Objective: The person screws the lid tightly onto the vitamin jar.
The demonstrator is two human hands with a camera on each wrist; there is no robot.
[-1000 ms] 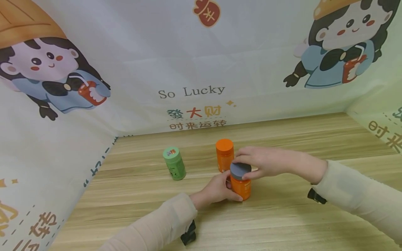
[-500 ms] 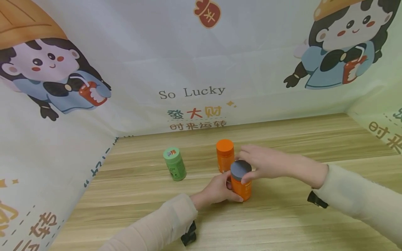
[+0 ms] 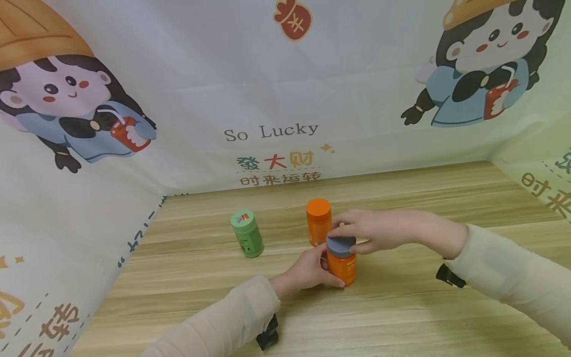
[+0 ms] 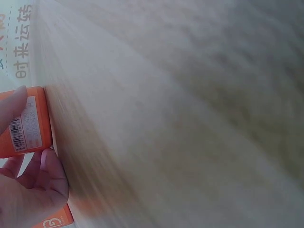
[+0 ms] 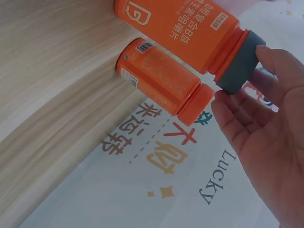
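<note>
An orange bottle (image 3: 342, 270) with a dark grey screw lid (image 3: 341, 246) stands upright on the wooden tabletop. My left hand (image 3: 310, 268) grips its lower body from the left, thumb in front. In the left wrist view, the thumb lies over the orange side by a barcode label (image 4: 26, 126). From the right, my right hand (image 3: 363, 230) holds the lid's rim between thumb and fingers; the right wrist view shows the thumb (image 5: 275, 59) on one side of it and fingertips on the other. Close behind stands a second orange bottle (image 3: 318, 225), its lid orange too.
To the left a green bottle (image 3: 249, 235) with a green lid stands apart on the wooden tabletop (image 3: 200, 277). A white printed backdrop (image 3: 200, 89) rises behind the table and along both sides.
My right fingers have shifted around the grey lid, lifting back from its far edge and then closing on it again. The left hand has kept its grip on the bottle.
</note>
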